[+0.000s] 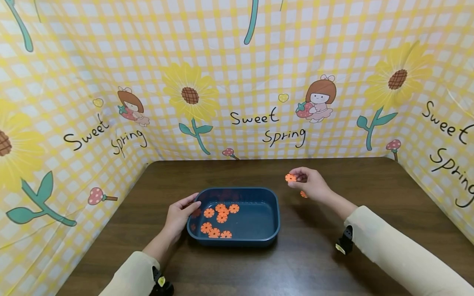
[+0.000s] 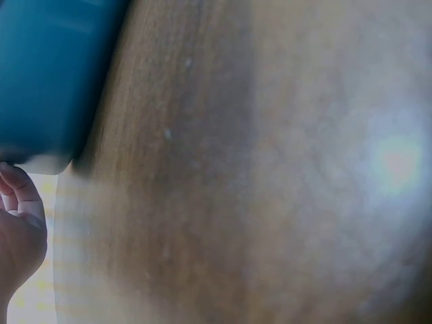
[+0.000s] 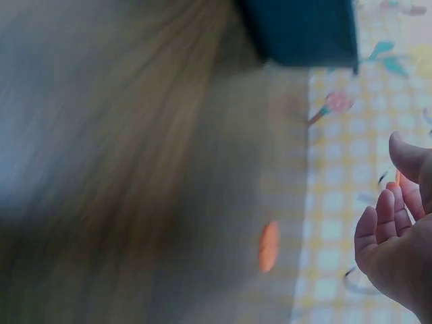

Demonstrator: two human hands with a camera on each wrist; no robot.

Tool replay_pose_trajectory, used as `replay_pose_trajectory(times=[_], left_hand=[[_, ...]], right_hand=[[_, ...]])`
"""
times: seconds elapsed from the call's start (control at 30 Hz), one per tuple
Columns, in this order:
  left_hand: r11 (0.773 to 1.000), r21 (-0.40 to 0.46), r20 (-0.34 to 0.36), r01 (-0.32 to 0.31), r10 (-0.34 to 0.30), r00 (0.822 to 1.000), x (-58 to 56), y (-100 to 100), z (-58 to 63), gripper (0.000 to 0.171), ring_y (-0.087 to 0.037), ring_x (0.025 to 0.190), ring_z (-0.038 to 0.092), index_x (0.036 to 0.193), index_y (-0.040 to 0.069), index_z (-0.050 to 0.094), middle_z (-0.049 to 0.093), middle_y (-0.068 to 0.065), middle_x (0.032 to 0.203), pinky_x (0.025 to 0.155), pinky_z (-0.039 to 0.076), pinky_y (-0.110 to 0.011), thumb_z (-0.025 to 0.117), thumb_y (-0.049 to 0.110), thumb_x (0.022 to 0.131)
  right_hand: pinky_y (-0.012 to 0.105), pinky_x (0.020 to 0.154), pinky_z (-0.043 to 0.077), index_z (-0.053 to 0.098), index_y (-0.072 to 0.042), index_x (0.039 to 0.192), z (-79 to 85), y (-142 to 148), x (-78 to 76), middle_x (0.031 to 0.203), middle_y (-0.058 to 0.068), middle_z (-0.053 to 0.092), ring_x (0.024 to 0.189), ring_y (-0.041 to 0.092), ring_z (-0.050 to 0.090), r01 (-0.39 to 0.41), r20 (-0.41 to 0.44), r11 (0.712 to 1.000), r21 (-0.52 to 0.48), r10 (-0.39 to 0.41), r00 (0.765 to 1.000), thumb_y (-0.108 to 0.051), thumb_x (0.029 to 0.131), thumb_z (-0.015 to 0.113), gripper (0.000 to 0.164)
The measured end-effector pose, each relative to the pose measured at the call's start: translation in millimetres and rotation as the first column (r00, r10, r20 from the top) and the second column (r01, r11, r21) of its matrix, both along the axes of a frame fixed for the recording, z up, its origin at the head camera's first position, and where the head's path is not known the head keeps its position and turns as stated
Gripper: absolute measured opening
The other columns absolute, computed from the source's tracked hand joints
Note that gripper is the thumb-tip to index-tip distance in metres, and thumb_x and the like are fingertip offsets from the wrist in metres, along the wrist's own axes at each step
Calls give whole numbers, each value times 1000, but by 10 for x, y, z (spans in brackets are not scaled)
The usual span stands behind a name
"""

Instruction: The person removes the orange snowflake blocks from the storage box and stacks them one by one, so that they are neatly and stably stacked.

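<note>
A dark blue rectangular tray (image 1: pixel 255 218) stands on the table, with several orange notched discs (image 1: pixel 221 217) lying flat in its left half. My left hand (image 1: pixel 178 214) grips the tray's left rim, thumb over the edge; the left wrist view catches only part of this hand (image 2: pixel 20 233) beside the blue tray wall (image 2: pixel 50 81). Beyond the tray's right side, my right hand (image 1: pixel 312 183) pinches one orange disc (image 1: pixel 290 177) above the table. Another orange disc (image 1: pixel 303 194) lies on the table under that hand, and it shows edge-on (image 3: pixel 268 246) in the right wrist view.
The brown wooden table (image 1: pixel 237 271) spreads around the tray. A yellow checked cloth (image 1: pixel 252 74) with printed flowers and lettering rises behind it and along both sides. A black wrist device (image 1: pixel 345 240) sits on the right sleeve.
</note>
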State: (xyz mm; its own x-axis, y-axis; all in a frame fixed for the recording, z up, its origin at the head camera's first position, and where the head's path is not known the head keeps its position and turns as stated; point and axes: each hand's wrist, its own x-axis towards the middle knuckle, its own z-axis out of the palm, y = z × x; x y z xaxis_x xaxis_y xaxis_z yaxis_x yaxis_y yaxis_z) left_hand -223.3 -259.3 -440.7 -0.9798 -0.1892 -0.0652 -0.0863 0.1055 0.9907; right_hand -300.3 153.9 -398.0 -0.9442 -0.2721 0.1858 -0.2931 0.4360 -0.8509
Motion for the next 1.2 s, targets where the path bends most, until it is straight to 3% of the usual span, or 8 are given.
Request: replay_pose_trajectory(times=[0.23, 0.67, 1.0, 1.2], left_hand=[[1000, 0, 6, 0, 0, 1000, 9, 5, -1, 47, -26, 99, 66, 134, 7, 59, 62, -14, 125, 82, 54, -35, 71, 22, 91], [1000, 23, 27, 3, -4, 1000, 10, -2, 17, 46, -28, 100, 66, 136, 8, 58, 61, -13, 126, 85, 53, -38, 68, 19, 93], [1000, 21, 23, 3, -4, 1000, 22, 26, 47, 46, -27, 98, 67, 135, 8, 58, 62, -15, 125, 83, 54, -36, 70, 19, 92], [1000, 10, 20, -1, 1, 1000, 19, 27, 40, 46, -27, 97, 67, 134, 7, 59, 63, -13, 122, 82, 55, -35, 70, 20, 92]], right_hand=[[31, 73, 46, 60, 3, 118, -185, 277, -87, 103, 14, 58, 90, 25, 50, 43, 49, 998, 53, -45, 998, -14, 91, 70, 33], [26, 66, 45, 62, 9, 111, -441, 466, -230, 99, 14, 59, 82, 21, 51, 19, 112, 999, 48, -24, 993, -7, 87, 73, 31], [28, 67, 47, 63, 7, 112, -481, 510, -242, 97, 12, 60, 82, 22, 52, -18, 152, 996, 84, 5, 988, -4, 84, 75, 32], [33, 72, 46, 64, 6, 110, -497, 505, -230, 97, 11, 60, 84, 23, 52, -31, 129, 992, 118, 15, 991, -6, 84, 76, 32]])
